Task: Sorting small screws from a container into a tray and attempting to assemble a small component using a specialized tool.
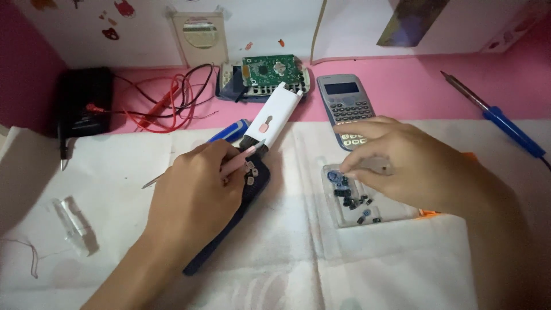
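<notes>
A single head-worn camera supplies the only view. It looks steeply down and forward over a white cloth (287,264) spread on a pink desk (402,92), from close above the work area. The person's own forearms enter from the bottom edge, the left hand (198,183) left of centre and the right hand (404,163) right of centre, both large in the frame. The view faces a white back wall (258,28), which crosses the top edge. The far desk strip, bearing a grey calculator (346,103) and a green circuit board (270,70), marks the depth limit. No second view exists, so no area is shared.
</notes>
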